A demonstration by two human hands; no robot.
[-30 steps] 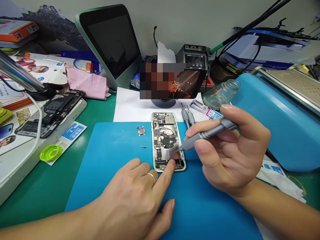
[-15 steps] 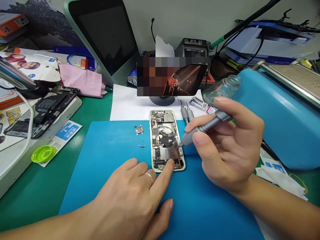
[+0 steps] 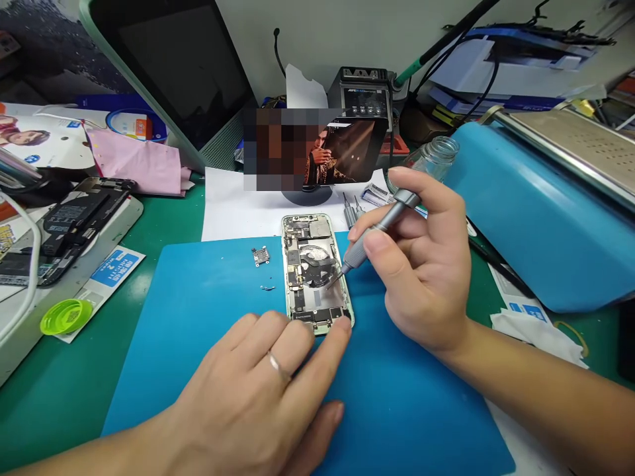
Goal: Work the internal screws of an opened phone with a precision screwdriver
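Observation:
An opened phone (image 3: 317, 264) lies on the blue mat (image 3: 198, 344), its inner parts showing. My left hand (image 3: 278, 390) rests palm down in front of it, index fingertip on the phone's lower right corner, thumb apart, nothing held. My right hand (image 3: 421, 264) grips a grey screwdriver (image 3: 377, 231), its thin tip over the lower middle of the phone; whether it touches is unclear. A small metal-and-board piece (image 3: 260, 256) and a tiny part (image 3: 268, 287) lie left of the phone. Behind it, more grey screwdrivers (image 3: 352, 213) lie partly hidden by my right hand.
At the back stand a propped screen (image 3: 357, 149) and a dark monitor (image 3: 183, 59). A glass jar (image 3: 436, 155) and blue case (image 3: 526, 218) are on the right. On the left are another phone's parts (image 3: 74, 218), a green cap (image 3: 66, 317) and a pink cloth (image 3: 139, 158).
The whole view has shifted, so most things appear farther left. My left index fingertip has slid toward the phone's right corner. The screwdriver in my right hand stands more steeply.

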